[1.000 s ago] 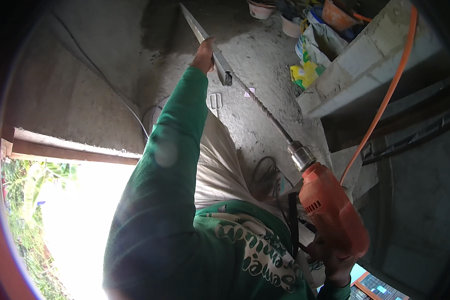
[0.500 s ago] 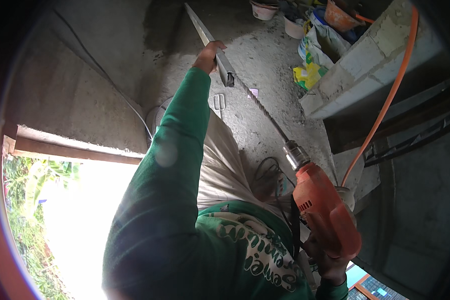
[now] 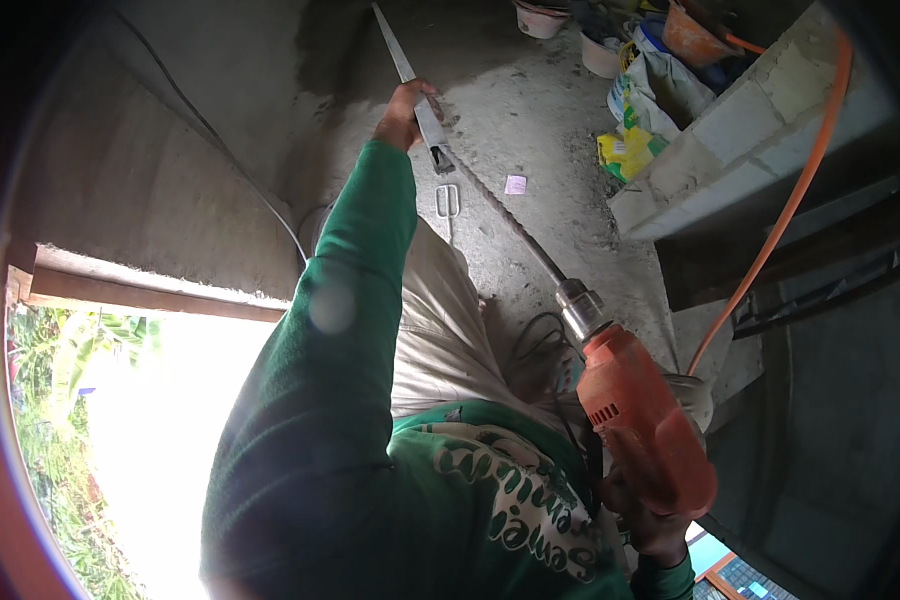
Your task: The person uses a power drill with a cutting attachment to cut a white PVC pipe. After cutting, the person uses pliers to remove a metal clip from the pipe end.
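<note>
Left hand (image 3: 400,114): we grasp a metal tube (image 3: 430,127) near its open end.
Right hand (image 3: 658,533): we grip a red drill (image 3: 642,412) beside our shirt (image 3: 450,520).
Bit (image 3: 507,216): it meets the tube's end, perhaps entering; we cannot tell.

The grey concrete floor (image 3: 570,240) carries a small pink rectangular slip (image 3: 515,185). Right of the slip rests a crumpled yellow plastic bag (image 3: 628,152); well beyond the slip stands a round pale-pink tub (image 3: 542,22); beyond and left, a dark patch (image 3: 455,45) spreads.
</note>
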A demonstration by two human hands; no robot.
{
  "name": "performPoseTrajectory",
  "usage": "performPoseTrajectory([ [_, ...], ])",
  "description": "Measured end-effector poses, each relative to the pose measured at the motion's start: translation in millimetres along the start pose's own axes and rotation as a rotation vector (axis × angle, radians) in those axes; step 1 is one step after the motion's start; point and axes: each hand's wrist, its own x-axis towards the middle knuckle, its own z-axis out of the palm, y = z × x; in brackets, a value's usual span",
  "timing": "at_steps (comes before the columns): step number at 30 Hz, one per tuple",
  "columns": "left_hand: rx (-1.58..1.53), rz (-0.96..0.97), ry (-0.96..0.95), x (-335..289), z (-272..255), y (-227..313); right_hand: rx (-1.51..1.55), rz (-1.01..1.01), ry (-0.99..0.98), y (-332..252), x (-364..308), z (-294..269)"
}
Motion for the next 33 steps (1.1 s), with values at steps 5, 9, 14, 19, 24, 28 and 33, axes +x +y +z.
performPoseTrajectory([
  [5,0.088,0.065,0.020,-3,-13,4,-0.139,-0.194,-0.005,7,9,7],
  [9,0.009,0.015,0.024,-1,-24,7,-0.261,-0.231,0.022,1,18,15],
  [14,0.017,0.031,-0.009,-9,-31,12,-0.363,-0.368,0.002,-2,29,15],
  [19,0.033,0.067,0.006,-17,-32,11,-0.378,-0.347,0.044,15,33,16],
  [24,0.131,0.054,0.018,-11,-29,8,-0.346,-0.293,0.079,15,25,28],
  [28,0.321,0.051,0.185,-7,-4,-11,-0.266,-0.242,0.060,-5,27,33],
  [33,0.261,0.011,0.191,-14,10,-11,-0.661,-0.519,0.067,-10,36,37],
])
